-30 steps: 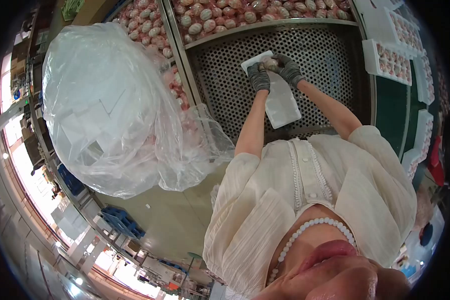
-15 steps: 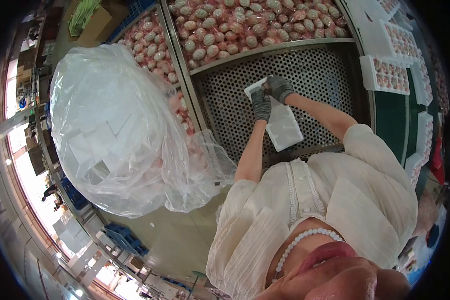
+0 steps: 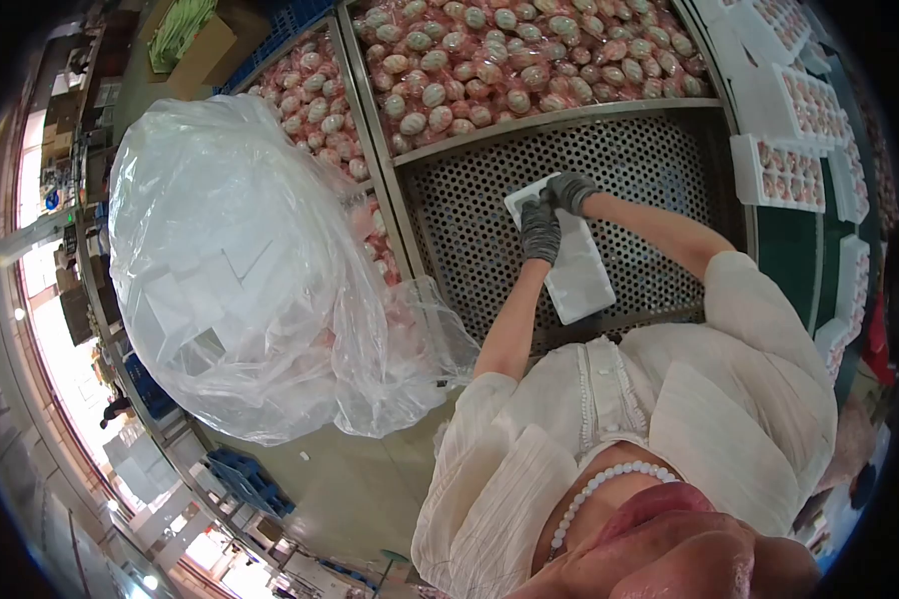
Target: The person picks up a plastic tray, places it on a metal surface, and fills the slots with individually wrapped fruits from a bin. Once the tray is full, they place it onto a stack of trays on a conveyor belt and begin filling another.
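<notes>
A long white foam tray (image 3: 581,272) lies at a slant over the perforated metal bin floor (image 3: 659,170). My left hand (image 3: 540,232), in a grey knit glove, is closed on its far end, fingers over the left side. Beside it, my right hand (image 3: 571,193), gloved alike, is bent around the far right corner with its fingertips close to the left hand's. What lies under the right fingertips is partly hidden. The near half of the tray shows bare white foam.
Egg-shaped pink-and-white wrapped pieces (image 3: 529,60) fill the bin section beyond a metal divider (image 3: 559,117). A big clear plastic bag (image 3: 220,230) of white foam pieces bulges at left. Filled white trays (image 3: 784,175) stand along a green surface (image 3: 784,245) at right.
The whole view has shifted slightly, so the bin and tray appear lower and further right. Both hands stay at the tray's far end, with fingers slightly rearranged.
</notes>
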Motion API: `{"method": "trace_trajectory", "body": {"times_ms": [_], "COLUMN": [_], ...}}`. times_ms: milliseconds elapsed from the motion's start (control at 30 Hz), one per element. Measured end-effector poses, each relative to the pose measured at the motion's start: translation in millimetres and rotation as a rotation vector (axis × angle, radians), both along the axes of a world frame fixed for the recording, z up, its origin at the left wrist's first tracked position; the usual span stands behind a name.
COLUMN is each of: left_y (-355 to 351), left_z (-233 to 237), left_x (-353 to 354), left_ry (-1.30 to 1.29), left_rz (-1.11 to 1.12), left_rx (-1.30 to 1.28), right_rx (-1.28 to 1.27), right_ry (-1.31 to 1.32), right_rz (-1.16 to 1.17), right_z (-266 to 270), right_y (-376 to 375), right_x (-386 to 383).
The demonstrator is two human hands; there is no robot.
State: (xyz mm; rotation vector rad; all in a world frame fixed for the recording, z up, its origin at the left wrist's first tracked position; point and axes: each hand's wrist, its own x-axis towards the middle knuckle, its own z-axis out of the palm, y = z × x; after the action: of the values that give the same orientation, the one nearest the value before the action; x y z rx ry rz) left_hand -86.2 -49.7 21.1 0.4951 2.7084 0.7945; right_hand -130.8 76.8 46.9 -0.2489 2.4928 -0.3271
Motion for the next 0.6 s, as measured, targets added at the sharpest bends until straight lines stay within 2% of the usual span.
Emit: {"method": "trace_trajectory", "body": {"times_ms": [33, 67, 100, 167, 200, 233, 267, 300, 367, 400, 467, 567, 600], "left_y": [0, -4, -5, -1, 1, 5, 10, 13, 15, 17, 22, 27, 26], "left_z": [-2, -5, -2, 12, 14, 17, 18, 17, 10, 19, 27, 25, 19], "left_x": [0, -1, -6, -16, -20, -23, -23, -23, -21, -25, -28, -32, -30], "left_ry": [0.092, 0.179, 0.183, -0.323, -0.428, -0.426, -0.306, -0.183, -0.079, -0.192, -0.316, -0.332, -0.268], "left_rz": [0.003, 0.005, 0.008, 0.273, 0.321, 0.317, 0.294, 0.271, 0.257, 0.283, 0.316, 0.316, 0.287], "left_rx": [0.031, 0.058, 0.052, 0.111, 0.123, 0.119, -0.027, -0.175, -0.169, -0.178, -0.217, -0.248, -0.26], "right_rx": [-0.016, -0.149, -0.154, -0.482, -0.64, -0.539, -0.436, -0.445, -0.076, -0.088, -0.059, 0.003, -0.023], "right_ry": [-0.063, -0.122, -0.118, 0.084, 0.186, 0.355, 0.522, 0.524, 0.578, 0.583, 0.269, 0.283, 0.402], "right_rz": [0.157, 0.117, 0.121, -0.362, -0.61, -0.646, -0.678, -0.681, -0.53, -0.538, -0.534, -0.62, -0.718], "right_z": [13, 26, 28, 20, 14, 10, 10, 10, 15, 20, 30, -1, 8], "right_y": [8, 21, 26, 42, 53, 57, 57, 57, 57, 55, 50, 42, 39], "right_x": [-14, -29, -45, -88, -109, -133, -158, -180, -216, -226, -241, -253, -245]}}
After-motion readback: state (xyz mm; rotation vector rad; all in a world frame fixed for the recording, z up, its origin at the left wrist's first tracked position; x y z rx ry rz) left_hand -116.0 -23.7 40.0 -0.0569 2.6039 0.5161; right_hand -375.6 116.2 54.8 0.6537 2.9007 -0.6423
